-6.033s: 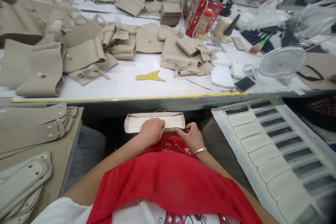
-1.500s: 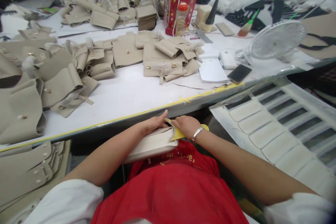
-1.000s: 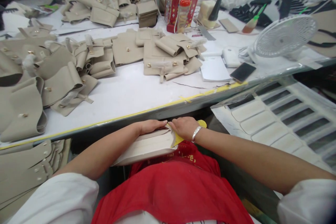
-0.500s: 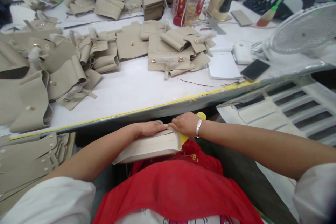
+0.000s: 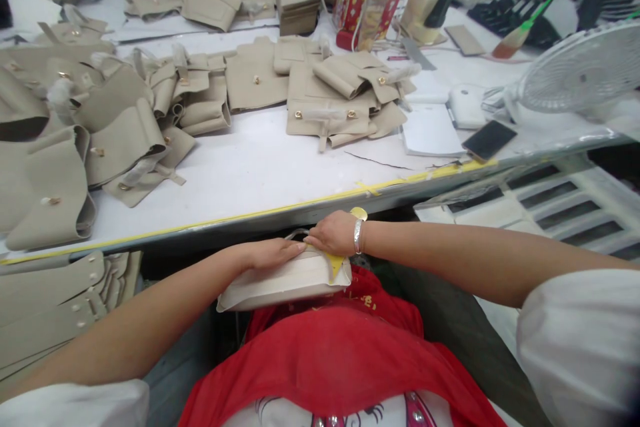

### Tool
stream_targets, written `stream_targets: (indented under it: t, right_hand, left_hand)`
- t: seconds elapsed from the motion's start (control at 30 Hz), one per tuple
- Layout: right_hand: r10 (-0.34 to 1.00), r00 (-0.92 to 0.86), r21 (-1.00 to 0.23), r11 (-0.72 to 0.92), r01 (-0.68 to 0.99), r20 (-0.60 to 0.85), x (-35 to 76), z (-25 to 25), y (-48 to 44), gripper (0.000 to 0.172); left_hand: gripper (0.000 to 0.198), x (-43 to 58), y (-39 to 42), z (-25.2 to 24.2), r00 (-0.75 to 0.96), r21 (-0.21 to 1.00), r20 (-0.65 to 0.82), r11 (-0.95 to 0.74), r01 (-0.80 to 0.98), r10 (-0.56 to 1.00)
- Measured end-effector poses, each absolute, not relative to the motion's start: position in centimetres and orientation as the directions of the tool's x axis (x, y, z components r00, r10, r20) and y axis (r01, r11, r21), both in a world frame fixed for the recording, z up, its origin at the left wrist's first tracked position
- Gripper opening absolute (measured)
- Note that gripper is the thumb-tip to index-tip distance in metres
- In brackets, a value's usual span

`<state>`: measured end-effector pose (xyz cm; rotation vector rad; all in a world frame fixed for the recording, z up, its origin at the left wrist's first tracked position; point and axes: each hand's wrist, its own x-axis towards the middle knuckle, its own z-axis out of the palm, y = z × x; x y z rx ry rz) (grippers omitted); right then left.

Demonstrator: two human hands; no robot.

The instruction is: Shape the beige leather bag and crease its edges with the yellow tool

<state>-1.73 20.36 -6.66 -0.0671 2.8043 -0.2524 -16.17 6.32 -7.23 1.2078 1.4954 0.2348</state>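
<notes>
1. The yellow tool (image 5: 336, 267), which six seconds ago lay on the surface (image 5: 240, 160), is now in the right hand (image 5: 334, 233); in the last half second that hand has slid leftward along the pale bag (image 5: 287, 280).
2. The right hand's fingers are curled tightly and pinch the tool; its pointed end lies against the bag's right end, and its rounded end sticks out beyond the wrist.
3. The left hand's fingers lie close together along the bag's far edge, touching it, tips just beside the right hand; whether they pinch it, I cannot tell.
4. The bag lies tilted, just above the red apron (image 5: 320, 347) and near the surface's front edge.
5. A silver bracelet (image 5: 357, 235) circles the right wrist.
6. Farther out, beige pieces (image 5: 257, 83), a notepad (image 5: 433, 133), a phone (image 5: 489, 140) and a fan (image 5: 583, 77) sit on the surface.
</notes>
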Motion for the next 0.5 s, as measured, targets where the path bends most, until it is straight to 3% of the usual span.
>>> stream_targets:
  t: [0.2,0.33,0.43,0.5]
  right_hand:
    - [-0.116,-0.953,-0.153,0.985,-0.075,-0.281,-4.5,-6.1,18.2,0.055]
    - [-0.088,-0.949,-0.139,0.989,-0.047,-0.303,-6.0,-4.7,18.7,0.053]
    - [0.165,-0.944,-0.176,0.959,0.221,-0.284,-4.4,-3.7,21.7,0.05]
    - [0.382,-0.882,-0.294,0.84,0.456,-0.277,-1.6,-3.6,24.1,0.046]
  left_hand:
    - [0.063,-17.6,3.3,-5.9,0.076,0.624,-0.616,0.427,0.654,0.784]
    - [0.072,-17.1,1.1,-4.2,-0.093,0.46,-0.619,0.456,0.762,0.78]
    - [0.081,-15.0,0.5,-3.6,-0.159,0.368,-0.532,0.396,0.841,0.832]
    - [0.083,-12.9,1.1,-3.7,-0.096,0.357,-0.445,0.274,0.893,0.89]
